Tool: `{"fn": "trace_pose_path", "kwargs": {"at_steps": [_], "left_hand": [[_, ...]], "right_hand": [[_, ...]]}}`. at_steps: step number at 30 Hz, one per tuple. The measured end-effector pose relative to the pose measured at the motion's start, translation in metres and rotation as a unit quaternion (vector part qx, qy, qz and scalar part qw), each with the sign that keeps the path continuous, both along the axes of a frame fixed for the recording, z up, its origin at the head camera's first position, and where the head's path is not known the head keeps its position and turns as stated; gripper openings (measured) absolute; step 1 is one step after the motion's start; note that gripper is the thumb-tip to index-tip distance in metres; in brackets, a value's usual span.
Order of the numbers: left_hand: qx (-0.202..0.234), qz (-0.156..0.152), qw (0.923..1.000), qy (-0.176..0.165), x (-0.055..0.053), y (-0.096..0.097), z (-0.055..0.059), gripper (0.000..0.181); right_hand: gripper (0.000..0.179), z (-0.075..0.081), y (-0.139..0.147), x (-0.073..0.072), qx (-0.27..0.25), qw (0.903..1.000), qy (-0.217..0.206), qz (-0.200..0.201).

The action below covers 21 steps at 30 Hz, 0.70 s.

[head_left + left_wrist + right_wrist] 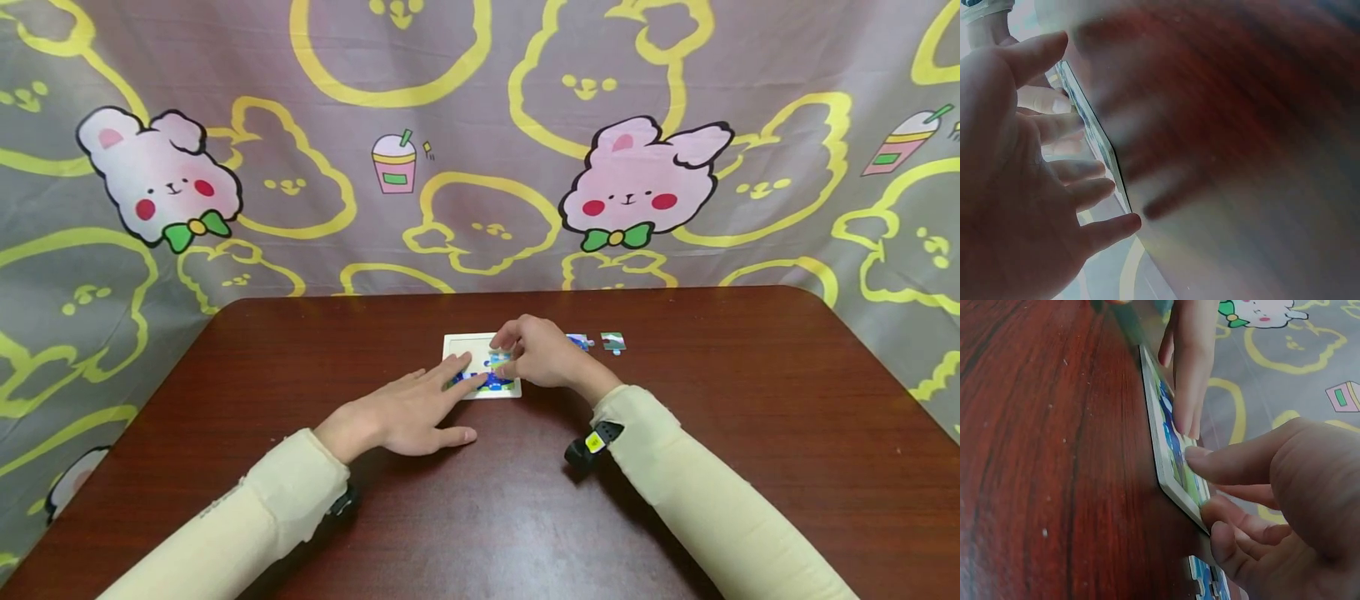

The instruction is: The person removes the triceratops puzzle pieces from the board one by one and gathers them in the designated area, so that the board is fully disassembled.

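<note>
A small jigsaw puzzle in a white frame (454, 340) lies flat on the table, its near part filled with blue and green pieces and its far part bare. My left hand (416, 410) reaches over from the left with straight, spread fingers, the fingertips on the puzzle's near-left part. From the right, my right hand (546, 354) bends over the frame, thumb and fingertips at a light blue puzzle piece (498, 361) beside the filled part. In the right wrist view its thumb (1200, 460) is right at the puzzle's surface, with the other fingers curled by the frame's edge.
Just right of the frame lies a blue loose piece (579, 341), partly behind my right hand. Farther right is a green and white loose piece (612, 342). The dark red-brown table (750, 433) ends at a patterned curtain (480, 133) behind.
</note>
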<state>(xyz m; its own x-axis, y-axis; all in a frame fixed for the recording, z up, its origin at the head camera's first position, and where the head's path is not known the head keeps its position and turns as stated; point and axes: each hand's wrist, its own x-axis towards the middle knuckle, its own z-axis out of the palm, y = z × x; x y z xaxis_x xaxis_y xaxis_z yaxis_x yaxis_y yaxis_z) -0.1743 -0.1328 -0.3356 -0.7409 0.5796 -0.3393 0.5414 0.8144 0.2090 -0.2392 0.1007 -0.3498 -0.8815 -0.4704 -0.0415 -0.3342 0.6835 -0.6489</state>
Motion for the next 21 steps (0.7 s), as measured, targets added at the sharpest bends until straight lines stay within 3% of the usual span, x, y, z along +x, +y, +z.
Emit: {"fn": "trace_pose_path", "kwargs": {"at_steps": [11,21], "left_hand": [[-0.010,-0.010,0.9998,0.010,-0.0038,0.0048,-0.0002,0.077],[-0.021,-0.001,0.9997,0.013,-0.0029,0.0081,-0.0008,0.077]], "right_hand": [[0.029,-0.0027,0.0000,-0.0010,0.019,0.9998,-0.003,0.004],[0.028,-0.0031,-0.0046,0.0018,0.032,0.9995,0.004,0.001]]}}
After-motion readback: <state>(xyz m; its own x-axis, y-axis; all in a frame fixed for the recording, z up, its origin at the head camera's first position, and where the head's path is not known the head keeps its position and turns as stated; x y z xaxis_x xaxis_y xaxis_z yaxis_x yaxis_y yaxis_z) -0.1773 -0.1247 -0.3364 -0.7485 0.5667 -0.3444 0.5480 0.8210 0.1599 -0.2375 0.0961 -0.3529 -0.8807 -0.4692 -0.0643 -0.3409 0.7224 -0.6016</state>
